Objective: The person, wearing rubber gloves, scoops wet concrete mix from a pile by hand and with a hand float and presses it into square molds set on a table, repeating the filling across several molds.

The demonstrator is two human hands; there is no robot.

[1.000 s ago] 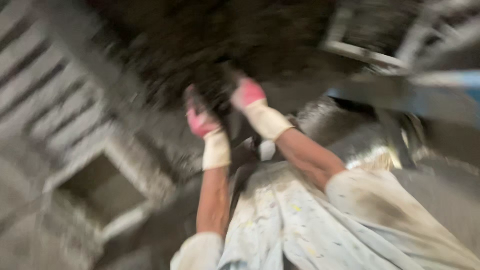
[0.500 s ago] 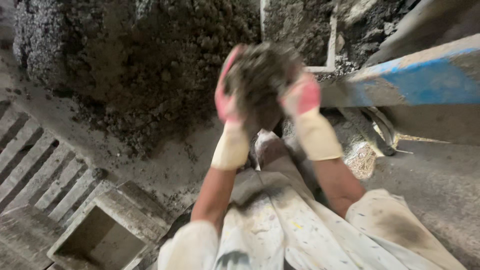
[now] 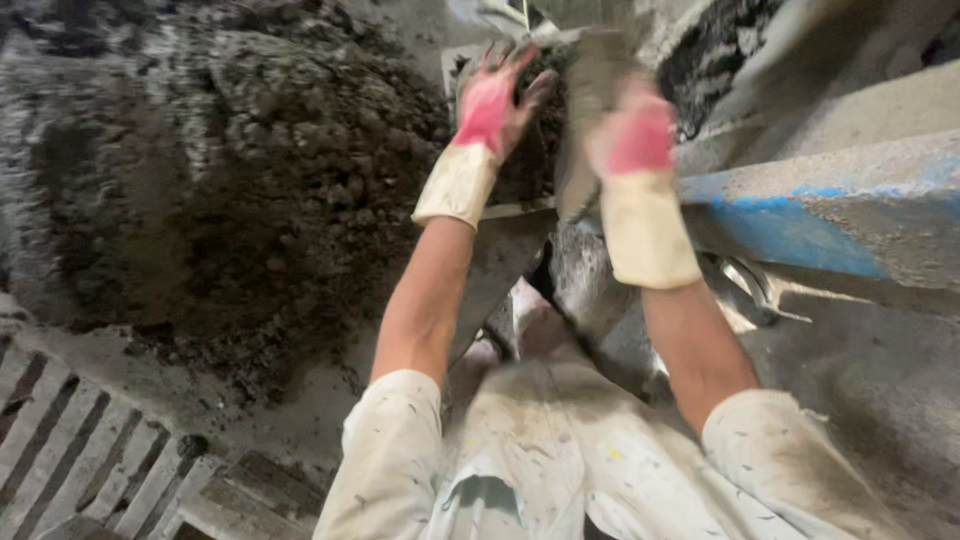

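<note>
Grey lump [image 3: 590, 110]: wet, cement-like mass, raised between both hands, just in front of a square mould [image 3: 500, 70] packed with dark mix.
Left hand [image 3: 490, 100]: pink-and-cream glove, fingers spread wide and dirty at the tips, palm turned toward the lump; touching its left side or just beside it (blur makes it hard to say which).
Right hand [image 3: 635, 135]: same kind of glove, pressed against the right side of the lump, fingers curled round it as far as visible; blurred, so exact grip cannot be told.
Dark heap [image 3: 250, 190]: crumbly soil-like pile on the floor, left of the left forearm, well below the hands.
Blue beam [image 3: 830, 215]: worn, paint-chipped, crusted with grey, running off to the right, just beside the right wrist.
Slatted pallet [image 3: 90, 460]: bottom left corner, well apart from both hands.
Clothing: pale, paint-flecked sleeves and trousers.
</note>
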